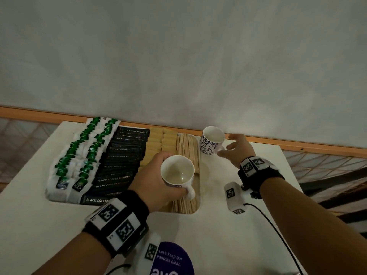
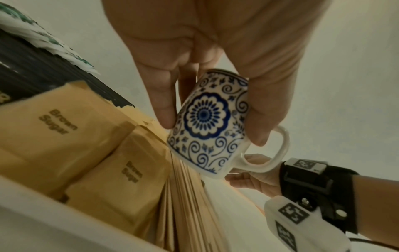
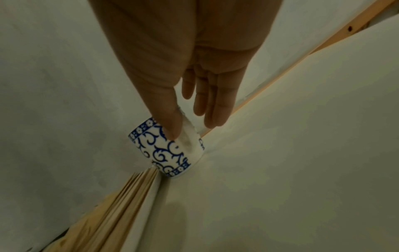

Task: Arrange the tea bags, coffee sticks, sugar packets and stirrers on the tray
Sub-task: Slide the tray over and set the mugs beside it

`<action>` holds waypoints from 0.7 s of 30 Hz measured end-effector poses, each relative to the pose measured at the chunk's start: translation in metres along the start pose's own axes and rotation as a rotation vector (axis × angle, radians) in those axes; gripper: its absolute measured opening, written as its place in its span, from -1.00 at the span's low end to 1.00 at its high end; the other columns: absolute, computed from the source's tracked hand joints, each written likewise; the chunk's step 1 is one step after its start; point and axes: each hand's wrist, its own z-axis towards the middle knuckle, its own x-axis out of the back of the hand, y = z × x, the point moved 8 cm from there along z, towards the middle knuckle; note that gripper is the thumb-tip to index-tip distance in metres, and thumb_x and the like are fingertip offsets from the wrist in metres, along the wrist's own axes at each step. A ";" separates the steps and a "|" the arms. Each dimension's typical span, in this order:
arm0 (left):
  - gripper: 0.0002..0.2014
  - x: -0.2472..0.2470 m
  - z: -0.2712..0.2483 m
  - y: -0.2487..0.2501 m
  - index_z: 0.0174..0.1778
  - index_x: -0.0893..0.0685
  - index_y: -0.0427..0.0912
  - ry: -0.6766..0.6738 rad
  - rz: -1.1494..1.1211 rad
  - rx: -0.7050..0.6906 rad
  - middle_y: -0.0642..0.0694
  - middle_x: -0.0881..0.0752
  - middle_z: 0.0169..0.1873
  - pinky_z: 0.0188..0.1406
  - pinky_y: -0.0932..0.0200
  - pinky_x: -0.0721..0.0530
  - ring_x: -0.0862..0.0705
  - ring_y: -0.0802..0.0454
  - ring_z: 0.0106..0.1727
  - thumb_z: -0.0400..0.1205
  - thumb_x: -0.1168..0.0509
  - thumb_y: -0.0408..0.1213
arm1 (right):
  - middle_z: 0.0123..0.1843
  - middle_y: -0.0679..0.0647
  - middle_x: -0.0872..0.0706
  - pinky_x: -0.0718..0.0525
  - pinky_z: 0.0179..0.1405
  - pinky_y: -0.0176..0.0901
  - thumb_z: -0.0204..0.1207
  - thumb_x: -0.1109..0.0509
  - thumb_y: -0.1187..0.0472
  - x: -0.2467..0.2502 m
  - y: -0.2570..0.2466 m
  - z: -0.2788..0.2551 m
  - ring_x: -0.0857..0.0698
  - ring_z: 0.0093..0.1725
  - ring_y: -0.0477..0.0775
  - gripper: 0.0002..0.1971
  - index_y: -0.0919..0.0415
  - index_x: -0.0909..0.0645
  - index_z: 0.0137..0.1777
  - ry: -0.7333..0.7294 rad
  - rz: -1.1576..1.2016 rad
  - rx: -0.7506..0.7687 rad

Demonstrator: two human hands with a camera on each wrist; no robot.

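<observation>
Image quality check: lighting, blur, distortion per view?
Head: dim, wide-angle bend along the wooden rail, cup readable. Left wrist: cup sharp, sugar packets softly blurred. Right wrist: dim, smeared, stirrers streaked.

Head cam looks steeply down at the tray [image 1: 199, 175] in the lower middle, wall above. Left wrist cam sits super close under a floral cup [image 2: 207, 122] (sugar lower left). Right wrist cam peers along the fingers; both catch the stirrers [image 3: 121, 204].

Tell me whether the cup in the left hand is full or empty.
Empty: the head view looks straight into the cup gripped by the left hand, showing only its bare pale inside.
</observation>
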 end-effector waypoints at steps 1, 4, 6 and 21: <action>-0.22 -0.002 0.000 0.000 0.21 -0.41 0.28 -0.004 0.006 0.004 0.30 -0.60 0.01 -0.15 0.36 -0.63 -0.62 0.30 -0.01 0.15 -0.68 -0.08 | -0.03 0.01 -0.73 -0.60 0.03 -0.07 0.34 -0.60 0.09 0.001 0.002 -0.001 -0.69 0.02 0.05 -0.39 0.12 -0.44 0.36 0.008 -0.012 0.000; -0.20 -0.010 0.002 0.002 0.25 -0.41 0.26 -0.024 0.011 0.017 0.28 -0.59 0.02 -0.14 0.32 -0.63 -0.61 0.29 -0.01 0.15 -0.68 -0.07 | -0.14 0.02 -0.76 -0.69 0.07 0.05 0.36 -0.58 0.09 -0.001 0.007 -0.003 -0.75 -0.05 0.09 -0.53 0.09 -0.51 0.23 0.027 0.019 -0.008; -0.21 -0.015 0.003 0.004 0.25 -0.40 0.25 -0.038 0.005 0.023 0.28 -0.59 0.03 -0.16 0.33 -0.61 -0.61 0.30 -0.03 0.17 -0.68 -0.09 | -0.14 0.01 -0.76 -0.70 0.08 0.05 0.37 -0.57 0.10 -0.001 0.008 -0.004 -0.75 -0.05 0.09 -0.54 0.08 -0.51 0.24 0.030 0.037 -0.010; -0.25 -0.097 0.056 0.039 0.20 -0.41 0.22 -0.089 -0.026 0.029 0.22 -0.62 0.01 0.06 -0.01 -0.71 -0.64 0.16 0.01 0.17 -0.68 -0.02 | -0.17 0.03 -0.75 -0.70 -0.26 -0.16 0.63 -0.27 0.06 0.034 -0.021 -0.041 -0.73 -0.24 0.04 -0.83 0.10 -0.66 0.02 -0.080 0.268 0.120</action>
